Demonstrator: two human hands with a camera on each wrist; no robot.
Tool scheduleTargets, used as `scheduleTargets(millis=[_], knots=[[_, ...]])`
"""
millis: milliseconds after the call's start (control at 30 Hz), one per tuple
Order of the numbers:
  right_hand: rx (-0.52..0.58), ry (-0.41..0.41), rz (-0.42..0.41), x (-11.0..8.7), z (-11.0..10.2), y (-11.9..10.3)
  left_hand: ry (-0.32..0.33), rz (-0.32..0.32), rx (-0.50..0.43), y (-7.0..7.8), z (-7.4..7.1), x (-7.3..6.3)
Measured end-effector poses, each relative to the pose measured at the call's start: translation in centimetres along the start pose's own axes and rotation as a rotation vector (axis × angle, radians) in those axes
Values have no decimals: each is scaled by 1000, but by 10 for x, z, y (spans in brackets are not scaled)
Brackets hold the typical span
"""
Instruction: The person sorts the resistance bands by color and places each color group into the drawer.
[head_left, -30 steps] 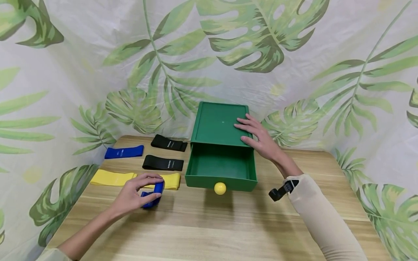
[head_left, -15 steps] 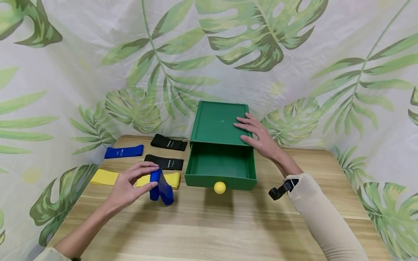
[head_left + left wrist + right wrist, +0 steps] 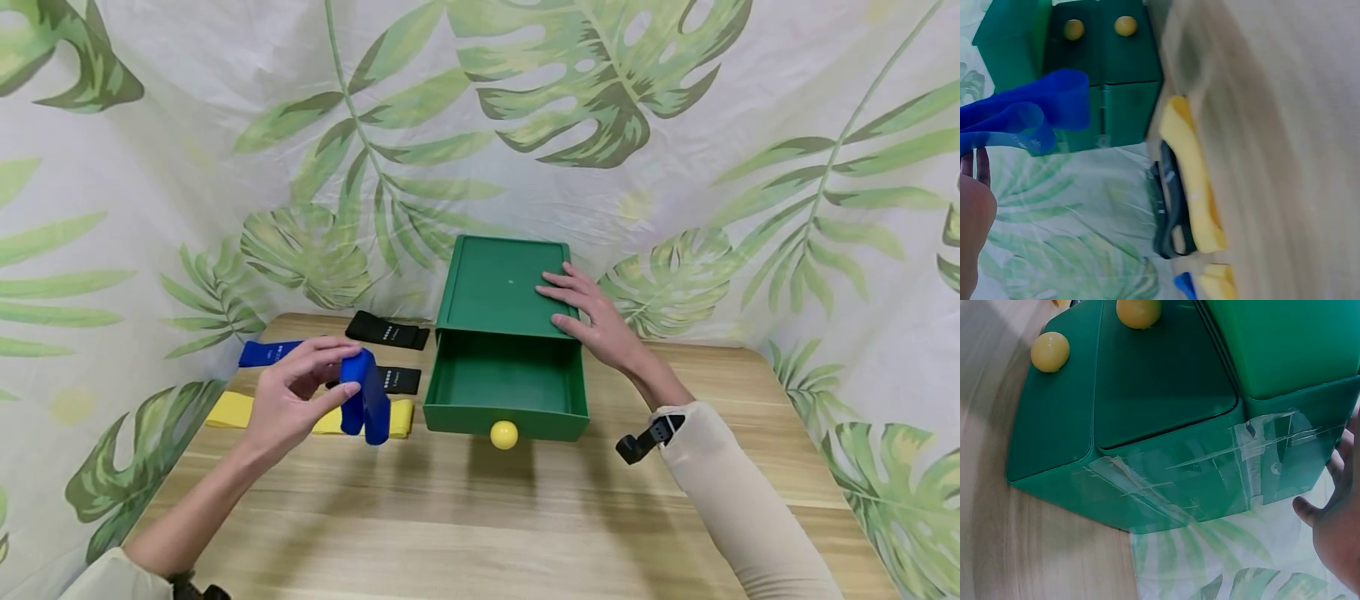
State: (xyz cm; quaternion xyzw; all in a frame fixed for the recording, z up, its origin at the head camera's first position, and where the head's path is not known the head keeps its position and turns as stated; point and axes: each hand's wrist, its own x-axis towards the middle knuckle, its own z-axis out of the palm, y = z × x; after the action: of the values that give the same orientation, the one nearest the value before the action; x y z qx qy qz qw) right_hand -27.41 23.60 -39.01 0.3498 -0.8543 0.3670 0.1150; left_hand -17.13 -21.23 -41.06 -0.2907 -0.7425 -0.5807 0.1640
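Note:
My left hand (image 3: pixel 288 396) pinches a blue loop resistance band (image 3: pixel 367 400) between thumb and fingers, and the folded loop hangs above the table. In the left wrist view that band (image 3: pixel 1054 109) stretches in from the left edge. My right hand (image 3: pixel 592 321) rests with spread fingers on the top right edge of a green drawer cabinet (image 3: pixel 498 283). Its top drawer (image 3: pixel 457 418), with a yellow knob (image 3: pixel 504 435), is pulled out with nothing inside. Both wrist views show further closed drawers below; clear tape (image 3: pixel 1210 469) runs along the cabinet's side.
Left of the cabinet lie two black bands (image 3: pixel 386 330), yellow bands (image 3: pixel 228 410) and another blue band (image 3: pixel 262 353), partly covered by my left hand in the head view. A leaf-patterned cloth (image 3: pixel 420 125) hangs behind and beside the wooden table (image 3: pixel 480 533).
My left hand has lifted the blue band up off the table area in front of the yellow bands, and the loop now hangs upright. The right hand has stayed on the cabinet.

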Motion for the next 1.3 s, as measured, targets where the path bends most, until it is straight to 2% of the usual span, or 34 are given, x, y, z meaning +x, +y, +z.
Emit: scheduleTargets(millis=[133,433,700,800,1000,1133,1300], knots=[[0,4,-2,0,0,-1,26,31,-72,11,0,15],[3,3,-2,0,2,1,74,65,-171,42,1,44],[5,17,-5,0,3,1,90,136,-188,64,7,72],[6,20,-4,-1,3,1,90,154,-201,71,12,80],[8,24,-3,-2,4,2,68,149,-207,81,25,92],[10,27,-9,-2,4,1,58,155,-205,86,32,98],[11,31,-9,-2,4,1,44,150,-246,90,42,104]])
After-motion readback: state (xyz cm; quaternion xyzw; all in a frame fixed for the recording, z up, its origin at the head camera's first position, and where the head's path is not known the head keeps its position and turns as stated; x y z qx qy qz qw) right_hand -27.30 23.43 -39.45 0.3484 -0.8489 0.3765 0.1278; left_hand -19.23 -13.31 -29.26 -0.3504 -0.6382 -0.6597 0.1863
